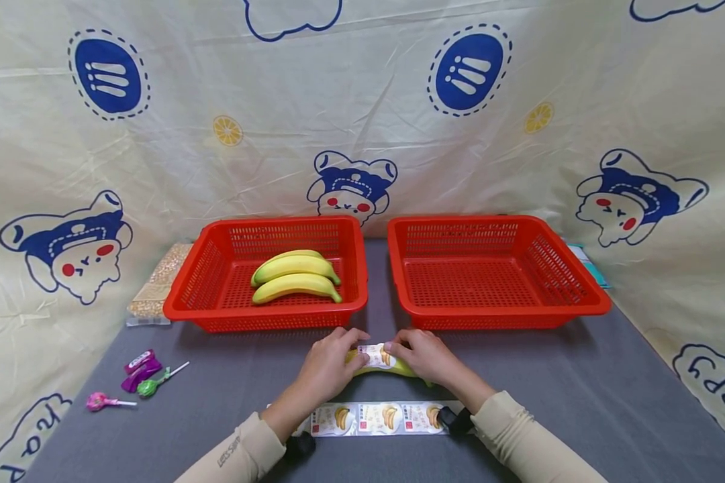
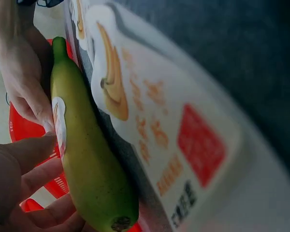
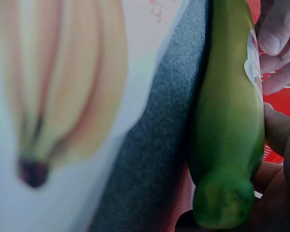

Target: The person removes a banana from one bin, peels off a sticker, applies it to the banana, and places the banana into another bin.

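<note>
Head view: both forearms are stretched forward over the grey table, sleeves reaching to the wrists, and the two hands are brought together over a single green-yellow banana that lies on the cloth just in front of the two red baskets. The left hand is curled over the banana's left part, fingertips bent down onto a white sticker on its upper side. The right hand is set against it from the other side, fingers likewise curled and pressed on the sticker's edge, so the fingertips of both hands nearly meet.

In the left wrist view the sticker is seen pinched against the peel between a thumb and fingers. In the right wrist view the same label is touched by fingertips.

A strip of banana stickers is laid flat just nearer the person. The left basket holds three bananas; lollipops lie at far left.
</note>
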`<state>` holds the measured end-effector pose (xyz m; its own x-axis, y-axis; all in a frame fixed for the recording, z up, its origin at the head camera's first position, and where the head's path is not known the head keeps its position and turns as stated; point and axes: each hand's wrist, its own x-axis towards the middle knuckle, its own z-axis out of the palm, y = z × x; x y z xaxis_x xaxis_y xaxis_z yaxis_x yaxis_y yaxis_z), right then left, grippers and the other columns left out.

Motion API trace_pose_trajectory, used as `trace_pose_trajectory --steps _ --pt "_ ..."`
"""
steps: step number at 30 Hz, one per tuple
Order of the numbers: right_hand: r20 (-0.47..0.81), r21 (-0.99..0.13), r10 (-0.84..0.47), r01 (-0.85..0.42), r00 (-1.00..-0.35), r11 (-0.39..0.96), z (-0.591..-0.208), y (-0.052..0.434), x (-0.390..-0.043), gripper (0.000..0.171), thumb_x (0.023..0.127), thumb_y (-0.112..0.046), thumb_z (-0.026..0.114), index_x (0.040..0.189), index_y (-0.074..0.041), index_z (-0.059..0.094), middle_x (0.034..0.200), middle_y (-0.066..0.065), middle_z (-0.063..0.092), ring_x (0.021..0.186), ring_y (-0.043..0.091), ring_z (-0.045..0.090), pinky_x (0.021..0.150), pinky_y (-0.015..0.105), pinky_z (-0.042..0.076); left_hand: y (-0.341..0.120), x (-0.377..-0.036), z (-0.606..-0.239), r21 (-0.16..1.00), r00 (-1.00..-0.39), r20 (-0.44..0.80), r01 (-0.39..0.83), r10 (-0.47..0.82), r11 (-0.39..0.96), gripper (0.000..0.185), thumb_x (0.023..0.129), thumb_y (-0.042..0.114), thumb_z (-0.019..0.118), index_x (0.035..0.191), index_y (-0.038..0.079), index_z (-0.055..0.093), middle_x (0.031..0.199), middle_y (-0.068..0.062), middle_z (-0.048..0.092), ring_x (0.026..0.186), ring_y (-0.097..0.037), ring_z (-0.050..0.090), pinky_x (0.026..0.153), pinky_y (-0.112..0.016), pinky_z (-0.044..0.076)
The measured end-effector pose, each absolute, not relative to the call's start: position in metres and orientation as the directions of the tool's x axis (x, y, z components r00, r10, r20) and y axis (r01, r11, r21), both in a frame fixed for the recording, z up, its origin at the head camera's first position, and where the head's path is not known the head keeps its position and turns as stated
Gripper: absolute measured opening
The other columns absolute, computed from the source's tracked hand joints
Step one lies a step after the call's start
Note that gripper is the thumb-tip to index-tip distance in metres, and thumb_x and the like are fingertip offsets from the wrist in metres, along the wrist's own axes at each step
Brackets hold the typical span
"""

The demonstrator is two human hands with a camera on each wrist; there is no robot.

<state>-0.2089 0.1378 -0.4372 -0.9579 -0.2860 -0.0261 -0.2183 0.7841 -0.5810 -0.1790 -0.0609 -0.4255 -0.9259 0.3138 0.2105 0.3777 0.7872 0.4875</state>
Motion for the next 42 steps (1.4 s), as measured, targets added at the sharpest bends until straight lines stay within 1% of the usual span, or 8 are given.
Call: trace_pose_trajectory --steps 5,10,13,16,20,23,30,42 --pt "-0.031 -0.579 -0.287 -0.217 -0.957 0.786 -0.438 0.138 -0.210 0.021 0.089 -0.034 0.062 0.083 -0.016 0.068 0.077 -0.005 0.061 0.066 0.010 0.048 0.061 0.026 0.036 -0.060 -0.174 -0.424 0.348 -0.903 0.233 0.423 0.360 0.837 0.028 0.081 0.032 0.073 0.106 0.020 0.071 0.094 -0.003 0.067 0.079 -0.018 0.062 0.068 -0.033 0.050" --pt "-0.013 -0.566 -0.303 -0.242 -0.953 0.788 -0.438 0.140 -0.210 0.022 0.089 -0.036 0.061 0.084 -0.016 0.069 0.077 -0.005 0.062 0.067 0.010 0.048 0.062 0.027 0.036 -0.061 -0.175 -0.427 0.309 -0.882 0.265 0.461 0.390 0.832 0.030 0.079 0.028 0.075 0.105 0.013 0.073 0.091 -0.004 0.068 0.081 -0.018 0.063 0.071 -0.034 0.051" --pt "0.020 -0.537 -0.326 -0.285 -0.945 0.794 -0.438 0.141 -0.209 0.022 0.089 -0.037 0.061 0.086 -0.017 0.070 0.079 -0.006 0.064 0.070 0.009 0.050 0.065 0.028 0.037 -0.061 -0.176 -0.429 0.299 -0.870 0.275 0.483 0.410 0.823 0.032 0.078 0.027 0.076 0.105 0.009 0.072 0.092 -0.005 0.068 0.081 -0.019 0.064 0.074 -0.035 0.050" --pt "0.107 -0.492 -0.365 -0.368 -0.925 0.789 -0.436 0.141 -0.205 0.020 0.086 -0.036 0.065 0.091 -0.017 0.071 0.080 -0.007 0.063 0.073 0.008 0.052 0.068 0.028 0.040 -0.062 -0.177 -0.430 0.299 -0.865 0.277 0.491 0.418 0.818 0.033 0.077 0.026 0.076 0.104 0.007 0.071 0.092 -0.006 0.068 0.081 -0.020 0.064 0.075 -0.036 0.050" --pt "0.247 -0.408 -0.430 -0.496 -0.868 0.767 -0.431 0.140 -0.197 0.025 0.080 -0.034 0.072 0.099 -0.017 0.070 0.083 -0.007 0.059 0.074 0.008 0.052 0.068 0.027 0.042 -0.063 -0.177 -0.430 0.303 -0.869 0.266 0.487 0.417 0.819 0.034 0.077 0.026 0.077 0.104 0.006 0.071 0.092 -0.007 0.068 0.082 -0.020 0.064 0.075 -0.036 0.050" --pt "0.307 -0.336 -0.468 -0.555 -0.829 0.761 -0.428 0.135 -0.194 0.027 0.078 -0.033 0.075 0.101 -0.020 0.070 0.086 -0.006 0.056 0.077 0.010 0.051 0.068 0.026 0.041 -0.063 -0.178 -0.429 0.310 -0.873 0.261 0.481 0.413 0.820 0.033 0.077 0.025 0.077 0.103 0.006 0.071 0.092 -0.007 0.068 0.082 -0.020 0.063 0.075 -0.036 0.050" --pt "0.369 -0.198 -0.518 -0.609 -0.772 0.768 -0.430 0.126 -0.192 0.025 0.073 -0.034 0.079 0.096 -0.025 0.071 0.088 -0.005 0.055 0.082 0.012 0.049 0.069 0.027 0.042 -0.062 -0.179 -0.430 0.324 -0.875 0.250 0.480 0.415 0.815 0.033 0.078 0.026 0.076 0.103 0.006 0.071 0.093 -0.007 0.067 0.081 -0.020 0.063 0.074 -0.036 0.050" --pt "0.363 -0.061 -0.519 -0.576 -0.773 0.815 -0.432 0.124 -0.191 0.029 0.070 -0.039 0.081 0.092 -0.022 0.071 0.087 -0.006 0.057 0.080 0.013 0.051 0.066 0.028 0.045 -0.062 -0.179 -0.431 0.321 -0.882 0.240 0.466 0.405 0.825 0.033 0.078 0.027 0.076 0.102 0.006 0.071 0.093 -0.007 0.067 0.080 -0.019 0.062 0.073 -0.035 0.049"
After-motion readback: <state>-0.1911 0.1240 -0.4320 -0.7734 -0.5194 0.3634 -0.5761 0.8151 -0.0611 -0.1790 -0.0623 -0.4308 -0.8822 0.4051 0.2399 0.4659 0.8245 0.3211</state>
